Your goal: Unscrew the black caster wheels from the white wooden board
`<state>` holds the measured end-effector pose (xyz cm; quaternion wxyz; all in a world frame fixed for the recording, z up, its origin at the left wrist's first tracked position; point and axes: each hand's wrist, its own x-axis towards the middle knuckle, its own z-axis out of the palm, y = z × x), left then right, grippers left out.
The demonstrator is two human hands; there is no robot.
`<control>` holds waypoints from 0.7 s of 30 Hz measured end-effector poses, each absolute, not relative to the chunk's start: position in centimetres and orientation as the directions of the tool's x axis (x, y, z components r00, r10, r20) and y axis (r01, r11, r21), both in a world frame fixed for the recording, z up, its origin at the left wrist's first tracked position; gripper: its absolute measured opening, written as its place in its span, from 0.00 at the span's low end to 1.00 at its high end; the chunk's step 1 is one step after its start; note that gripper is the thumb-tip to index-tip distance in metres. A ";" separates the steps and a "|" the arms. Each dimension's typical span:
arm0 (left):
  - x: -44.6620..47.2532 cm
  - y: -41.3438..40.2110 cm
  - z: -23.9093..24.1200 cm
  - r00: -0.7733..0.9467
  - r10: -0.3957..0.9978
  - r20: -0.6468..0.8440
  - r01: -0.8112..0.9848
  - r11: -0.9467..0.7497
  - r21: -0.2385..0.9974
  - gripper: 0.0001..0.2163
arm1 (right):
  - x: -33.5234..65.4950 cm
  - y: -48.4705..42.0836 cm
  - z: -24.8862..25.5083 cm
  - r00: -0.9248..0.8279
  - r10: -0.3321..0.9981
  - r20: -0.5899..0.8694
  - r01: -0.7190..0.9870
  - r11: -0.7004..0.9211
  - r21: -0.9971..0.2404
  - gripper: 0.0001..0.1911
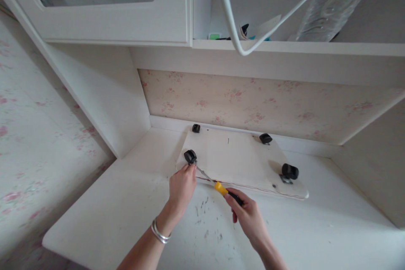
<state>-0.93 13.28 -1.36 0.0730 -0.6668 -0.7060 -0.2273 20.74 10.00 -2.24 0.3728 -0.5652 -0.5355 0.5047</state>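
A white board lies flat on the desk with black caster wheels at its corners. My right hand is closed round the yellow and black handle of a screwdriver; its metal shaft points up-left to the near-left caster. My left hand, with a silver bracelet on the wrist, has its fingers closed against the base of that caster, beside the screwdriver tip. Other casters sit at the far left, far right and near right corners.
The white desk is scuffed with dark marks near my hands. A side panel rises on the left and flowered wallpaper covers the back wall. Overhead are a cabinet door, an open shelf with small items, a clear plastic bottle and a white wire loop.
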 end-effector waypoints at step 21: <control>-8.7 7.7 -6.8 -0.041 0.794 0.607 0.959 -0.139 0.246 0.12 | 21.0 9.8 1.4 0.010 0.998 -0.069 0.191 -0.069 -0.979 0.22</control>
